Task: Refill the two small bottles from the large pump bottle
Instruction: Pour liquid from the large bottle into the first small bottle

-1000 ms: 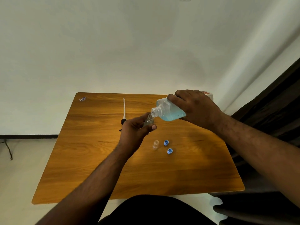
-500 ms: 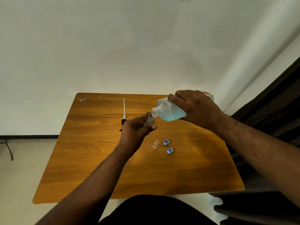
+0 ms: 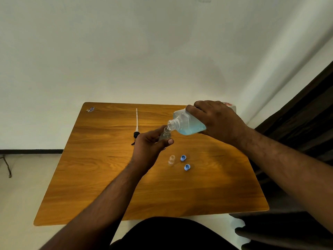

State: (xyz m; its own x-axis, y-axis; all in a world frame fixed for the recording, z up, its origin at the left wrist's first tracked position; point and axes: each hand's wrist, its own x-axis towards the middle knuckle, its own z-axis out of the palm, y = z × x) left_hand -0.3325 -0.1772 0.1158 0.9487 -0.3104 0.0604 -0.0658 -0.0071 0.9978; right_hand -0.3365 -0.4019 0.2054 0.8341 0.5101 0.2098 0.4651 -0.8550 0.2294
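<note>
Right hand (image 3: 218,121) grips large bottle (image 3: 187,124), tipped on its side, pump off, open neck at mouth of small bottle (image 3: 165,135) clamped in left hand (image 3: 149,145). Blue liquid pooled in the low side. Second small bottle (image 3: 171,160) upright on table (image 3: 100,177) at 5 o'clock of left hand, two blue caps (image 3: 185,162) just beside. Pump (image 3: 136,127) lies at 10 o'clock.

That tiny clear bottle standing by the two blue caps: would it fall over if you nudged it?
Probably. The small bottle stands upright, uncapped and narrow, and looks empty, so likely very light and easy to tip. On the smooth wooden table it might slide first. Once on its side, its round body would probably roll.
</note>
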